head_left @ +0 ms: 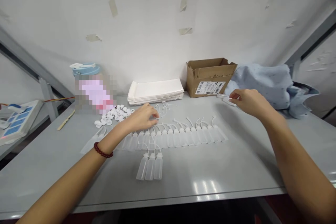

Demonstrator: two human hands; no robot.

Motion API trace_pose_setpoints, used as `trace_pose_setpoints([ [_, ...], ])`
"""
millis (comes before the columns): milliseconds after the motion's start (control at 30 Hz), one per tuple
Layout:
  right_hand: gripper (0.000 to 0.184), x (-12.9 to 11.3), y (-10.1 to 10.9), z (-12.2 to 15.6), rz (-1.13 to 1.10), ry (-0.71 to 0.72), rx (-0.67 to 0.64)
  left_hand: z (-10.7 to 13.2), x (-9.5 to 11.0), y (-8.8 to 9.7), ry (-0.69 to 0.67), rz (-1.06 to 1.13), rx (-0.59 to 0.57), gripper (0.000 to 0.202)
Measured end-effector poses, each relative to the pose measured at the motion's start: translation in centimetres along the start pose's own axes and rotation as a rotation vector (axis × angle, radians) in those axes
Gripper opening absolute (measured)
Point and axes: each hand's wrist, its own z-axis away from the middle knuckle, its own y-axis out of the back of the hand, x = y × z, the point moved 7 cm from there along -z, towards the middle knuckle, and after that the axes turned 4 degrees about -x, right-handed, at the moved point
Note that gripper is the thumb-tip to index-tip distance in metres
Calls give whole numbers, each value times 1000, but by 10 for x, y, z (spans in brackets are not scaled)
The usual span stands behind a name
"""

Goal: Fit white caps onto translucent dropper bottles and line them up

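Observation:
Several small translucent plastic bottles (183,136) lie side by side in a row across the table, each with a thin white tube at its top. Three more bottles (150,168) form a short group in front of that row. Over the row's left part, my left hand (143,117) has its fingers pinched together; what they hold, if anything, is too small to make out. Loose white tubes (165,106) lie just beyond it. At the right, my right hand (248,102) pinches a small clear and white plastic piece (226,99) in front of the cardboard box.
White round caps (115,115) are heaped left of my left hand. Behind stand a stack of white envelopes (156,92), an open cardboard box (210,77) and a blue-lidded jar (86,70). Light blue cloth (262,84) lies back right; a device with blue panels (19,119) sits far left.

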Motion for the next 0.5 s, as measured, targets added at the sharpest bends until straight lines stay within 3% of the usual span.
trace_pose_setpoints([
  [100, 13, 19, -1, -4, 71, -101, 12, -2, 2, -1, -19, 4, 10, 16],
  [200, 23, 27, -6, -8, 98, -160, 11, 0, 3, 8, -10, 28, 93, 18],
  [367, 32, 18, -28, -13, 111, -150, -68, 13, 12, 29, 41, 32, 341, 16],
  [500, 33, 8, -41, -12, 123, -128, -93, 23, 24, 33, 74, 71, 434, 13],
])
